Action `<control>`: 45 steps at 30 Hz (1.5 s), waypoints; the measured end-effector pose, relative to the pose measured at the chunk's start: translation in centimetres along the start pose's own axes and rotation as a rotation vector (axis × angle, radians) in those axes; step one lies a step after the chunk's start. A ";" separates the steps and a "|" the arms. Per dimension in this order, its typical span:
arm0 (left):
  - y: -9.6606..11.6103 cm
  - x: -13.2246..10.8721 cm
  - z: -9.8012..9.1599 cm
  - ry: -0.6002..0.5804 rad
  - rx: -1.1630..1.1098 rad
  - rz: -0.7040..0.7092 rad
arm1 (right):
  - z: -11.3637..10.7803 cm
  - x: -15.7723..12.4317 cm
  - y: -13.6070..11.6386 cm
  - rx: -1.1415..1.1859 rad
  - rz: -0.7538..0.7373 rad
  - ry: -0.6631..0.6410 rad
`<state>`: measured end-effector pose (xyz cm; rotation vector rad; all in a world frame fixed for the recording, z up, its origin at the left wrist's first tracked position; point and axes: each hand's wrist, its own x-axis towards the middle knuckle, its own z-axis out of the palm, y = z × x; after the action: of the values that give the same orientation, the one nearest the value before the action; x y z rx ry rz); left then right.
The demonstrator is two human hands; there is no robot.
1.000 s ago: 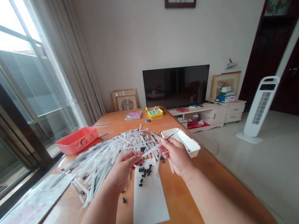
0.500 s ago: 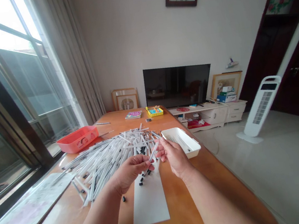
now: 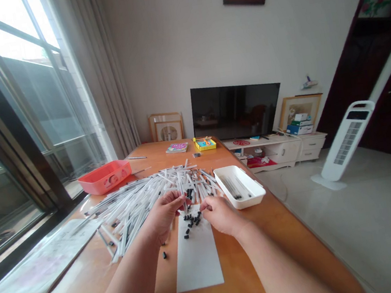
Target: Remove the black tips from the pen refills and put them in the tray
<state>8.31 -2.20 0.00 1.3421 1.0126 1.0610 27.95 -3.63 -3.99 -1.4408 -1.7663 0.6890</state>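
Standing by the tabletop, I see both hands meet at the near edge of a big pile of white tubes that fans out toward the window. The left hand rests on that edge. Its grip looks clenched round one white tube, which stands up from the fingertips, though the fingers hide most of the hold. The right hand lies low just beside it, thumb and forefinger drawn together. I cannot tell whether anything sits between them.

The black caps lie in a loose cluster between the two hands, on the far end of a white paper sheet spread flat in front of the person. One stray cap lies off the sheet, on the wood to its left. A white tray sits just right of the pile with a few thin dark rods inside. A red tray stands well apart on the window side.

To my eye the step in hand is the pairing of a cap with a tube: tube in the left, right at the caps. The pieces are tiny and crowded, so a move from here calls for a fine fingertip pinch on a single cap. The tube must be held steady and its open end turned toward the right hand.
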 end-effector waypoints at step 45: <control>0.5 -0.3 0.2 0.031 -0.038 -0.053 | -0.4 -0.5 -2.0 0.508 0.049 -0.089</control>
<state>8.40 -2.57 0.52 1.2650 1.0405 1.0591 27.20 -4.59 -2.29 -1.1177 -1.4783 1.1464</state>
